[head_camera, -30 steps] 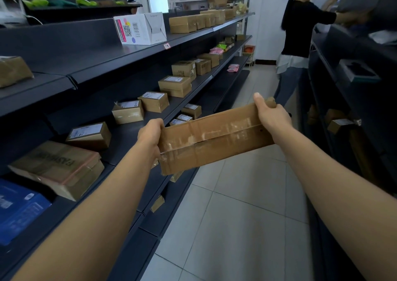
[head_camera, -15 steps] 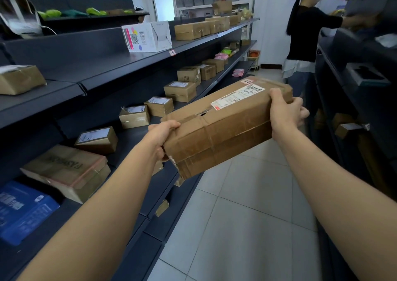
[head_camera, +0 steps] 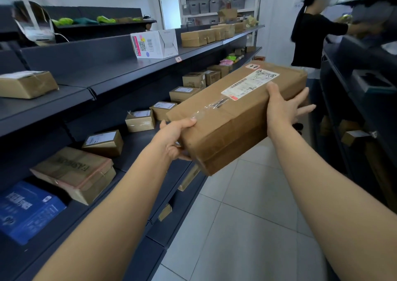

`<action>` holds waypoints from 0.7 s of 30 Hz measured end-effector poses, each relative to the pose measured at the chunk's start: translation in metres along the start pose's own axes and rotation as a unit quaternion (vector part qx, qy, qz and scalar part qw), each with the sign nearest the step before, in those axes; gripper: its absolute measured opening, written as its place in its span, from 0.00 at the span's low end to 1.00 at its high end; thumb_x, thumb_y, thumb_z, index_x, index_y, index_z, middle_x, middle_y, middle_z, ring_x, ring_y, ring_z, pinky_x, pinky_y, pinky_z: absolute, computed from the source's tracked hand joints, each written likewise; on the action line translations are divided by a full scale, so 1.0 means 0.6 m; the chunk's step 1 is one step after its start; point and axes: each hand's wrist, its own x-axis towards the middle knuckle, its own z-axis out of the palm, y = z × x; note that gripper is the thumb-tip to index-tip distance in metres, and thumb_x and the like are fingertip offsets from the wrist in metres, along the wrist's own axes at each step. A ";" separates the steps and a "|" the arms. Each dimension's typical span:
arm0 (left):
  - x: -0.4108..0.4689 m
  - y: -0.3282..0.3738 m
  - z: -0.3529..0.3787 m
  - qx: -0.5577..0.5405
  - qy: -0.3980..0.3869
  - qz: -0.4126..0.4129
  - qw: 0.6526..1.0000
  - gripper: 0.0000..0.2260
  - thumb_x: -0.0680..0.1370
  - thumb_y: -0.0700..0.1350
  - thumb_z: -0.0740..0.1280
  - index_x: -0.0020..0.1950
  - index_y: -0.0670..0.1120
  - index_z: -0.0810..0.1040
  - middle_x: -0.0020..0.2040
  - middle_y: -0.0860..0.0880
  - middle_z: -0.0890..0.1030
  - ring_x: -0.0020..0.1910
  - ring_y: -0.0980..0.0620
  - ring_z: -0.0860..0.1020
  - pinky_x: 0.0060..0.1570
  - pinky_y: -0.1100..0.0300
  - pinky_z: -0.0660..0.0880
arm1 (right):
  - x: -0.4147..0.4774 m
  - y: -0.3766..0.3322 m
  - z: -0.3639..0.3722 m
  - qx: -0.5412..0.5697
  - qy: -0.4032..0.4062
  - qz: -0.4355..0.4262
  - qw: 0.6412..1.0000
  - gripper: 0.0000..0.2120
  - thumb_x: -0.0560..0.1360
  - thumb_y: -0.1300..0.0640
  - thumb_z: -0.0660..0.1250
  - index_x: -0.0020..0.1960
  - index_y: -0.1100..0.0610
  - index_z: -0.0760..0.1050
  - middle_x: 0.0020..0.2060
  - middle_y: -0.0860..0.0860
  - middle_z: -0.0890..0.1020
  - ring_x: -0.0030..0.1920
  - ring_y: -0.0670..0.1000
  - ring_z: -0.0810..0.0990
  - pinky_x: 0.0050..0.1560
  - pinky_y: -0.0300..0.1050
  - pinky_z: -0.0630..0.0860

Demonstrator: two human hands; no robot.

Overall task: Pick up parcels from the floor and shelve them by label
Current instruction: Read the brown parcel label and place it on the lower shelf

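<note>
I hold a long brown cardboard parcel [head_camera: 227, 117] in mid-air over the aisle, its taped top face up with a white shipping label [head_camera: 250, 84] showing. My left hand [head_camera: 174, 139] grips the near left corner, thumb on top and fingers underneath. My right hand [head_camera: 283, 106] clasps the right long side, thumb over the top edge and fingers spread behind. The parcel tilts, its far end higher. The dark metal shelving [head_camera: 120, 70] stands just to its left.
Shelf tiers on the left carry several small brown boxes [head_camera: 140, 120], a flat tan parcel [head_camera: 73, 173], a blue box [head_camera: 25, 212] and a white box [head_camera: 154, 44]. Another dark rack [head_camera: 365, 100] lines the right. A person in black [head_camera: 311, 35] stands down the tiled aisle [head_camera: 247, 216].
I have turned the parcel so its labelled top faces me and raised it slightly. My right hand's fingers have spread along the far side.
</note>
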 end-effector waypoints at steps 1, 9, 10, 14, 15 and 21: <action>-0.006 -0.001 0.006 0.001 -0.007 -0.003 1.000 0.41 0.71 0.44 0.76 0.76 0.56 0.56 0.69 0.41 0.70 0.51 0.37 0.75 0.38 0.28 0.77 | -0.004 -0.002 0.005 0.004 -0.015 0.009 1.000 0.47 0.71 0.38 0.68 0.79 0.44 0.42 0.79 0.54 0.37 0.77 0.66 0.53 0.71 0.63 0.61; -0.025 -0.019 0.021 -0.044 -0.006 -0.008 0.999 0.39 0.73 0.44 0.75 0.76 0.55 0.55 0.61 0.43 0.69 0.48 0.40 0.75 0.54 0.27 0.73 | -0.047 -0.005 0.043 -0.055 -0.123 0.050 0.990 0.50 0.69 0.38 0.68 0.78 0.42 0.37 0.79 0.54 0.41 0.75 0.67 0.55 0.71 0.64 0.61; -0.023 -0.021 0.022 -0.050 -0.002 -0.007 0.999 0.40 0.73 0.44 0.75 0.77 0.55 0.53 0.64 0.42 0.68 0.53 0.38 0.75 0.54 0.26 0.73 | -0.054 -0.003 0.048 -0.061 -0.134 0.052 0.988 0.50 0.69 0.38 0.68 0.78 0.42 0.37 0.79 0.54 0.43 0.74 0.67 0.56 0.71 0.64 0.62; -0.015 -0.028 0.014 -0.056 0.018 -0.007 0.998 0.43 0.71 0.44 0.76 0.77 0.54 0.51 0.66 0.40 0.69 0.58 0.35 0.74 0.51 0.28 0.75 | -0.071 0.004 0.061 -0.090 -0.175 0.045 0.979 0.51 0.68 0.38 0.68 0.77 0.41 0.36 0.78 0.55 0.46 0.73 0.68 0.59 0.69 0.66 0.64; -0.011 -0.030 0.009 -0.047 0.026 -0.010 0.998 0.43 0.70 0.45 0.77 0.76 0.53 0.53 0.68 0.40 0.69 0.60 0.35 0.73 0.54 0.28 0.74 | -0.072 0.006 0.061 -0.088 -0.183 0.044 0.978 0.51 0.68 0.38 0.68 0.77 0.41 0.36 0.78 0.55 0.47 0.72 0.67 0.60 0.69 0.66 0.64; 0.015 -0.025 -0.030 0.123 0.128 0.034 0.984 0.47 0.61 0.64 0.78 0.74 0.47 0.65 0.71 0.45 0.67 0.63 0.41 0.73 0.60 0.47 0.74 | -0.080 0.024 0.052 -0.021 -0.243 0.070 0.967 0.54 0.59 0.41 0.70 0.77 0.39 0.43 0.77 0.51 0.57 0.70 0.62 0.65 0.69 0.63 0.66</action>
